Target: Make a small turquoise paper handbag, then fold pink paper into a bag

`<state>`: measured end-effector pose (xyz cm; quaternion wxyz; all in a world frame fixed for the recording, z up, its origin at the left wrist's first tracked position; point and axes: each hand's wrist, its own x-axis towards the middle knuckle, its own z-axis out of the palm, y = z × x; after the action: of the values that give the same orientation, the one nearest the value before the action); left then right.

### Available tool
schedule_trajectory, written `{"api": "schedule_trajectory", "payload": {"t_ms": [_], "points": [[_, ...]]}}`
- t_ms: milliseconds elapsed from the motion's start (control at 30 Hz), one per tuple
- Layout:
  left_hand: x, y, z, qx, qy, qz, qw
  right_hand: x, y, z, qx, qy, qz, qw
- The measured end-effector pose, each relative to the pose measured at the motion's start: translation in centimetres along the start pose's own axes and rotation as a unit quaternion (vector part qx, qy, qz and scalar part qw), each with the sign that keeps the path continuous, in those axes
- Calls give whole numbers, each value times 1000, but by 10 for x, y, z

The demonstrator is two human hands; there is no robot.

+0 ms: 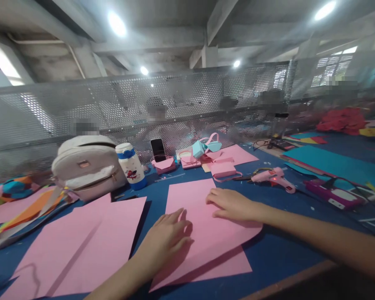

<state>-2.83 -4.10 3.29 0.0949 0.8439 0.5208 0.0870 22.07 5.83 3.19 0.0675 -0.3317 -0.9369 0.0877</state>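
Observation:
A pink sheet of paper [190,254] lies before me, its near edge lifted in a curve over more pink paper [234,264] beneath. My left hand [167,237] rests on the left part of the upper sheet, fingers spread and slightly bent. Farther back and to the right, my right hand [231,204] lies palm down on the same sheet, its fingers apart. Neither hand grips anything that I can see. To the left are more pink sheets [103,237], overlapping each other.
Behind stand a pale backpack [84,166], a bottle [131,166], a phone [158,150] and small pink paper bags [223,167]. To the right lie a pink glue gun [273,178], a purple device [333,193] and teal sheets [337,164]. A perforated metal screen [187,98] runs behind the blue table [278,254].

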Motion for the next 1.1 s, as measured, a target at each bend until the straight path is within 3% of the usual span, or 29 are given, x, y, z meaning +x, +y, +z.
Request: {"api": "schedule_trajectory", "payload": {"t_ms": [200, 367, 500, 667, 867, 1100], "points": [[28, -22, -3, -67, 2, -44, 997, 18, 10, 2, 87, -42, -19, 995], [23, -37, -7, -98, -2, -66, 993, 9, 14, 0, 120, -11, -39, 992], [12, -28, -4, -97, -1, -73, 993, 4, 9, 1, 113, 21, -30, 993], [1, -9, 13, 21, 53, -5, 998, -2, -5, 17, 66, 81, -52, 993], [-8, -7, 30, 131, 78, 56, 987, -10, -12, 35, 64, 12, -128, 990], [-6, -16, 33, 181, 91, 105, 974, -5, -3, 46, 67, -30, -144, 987]]}}
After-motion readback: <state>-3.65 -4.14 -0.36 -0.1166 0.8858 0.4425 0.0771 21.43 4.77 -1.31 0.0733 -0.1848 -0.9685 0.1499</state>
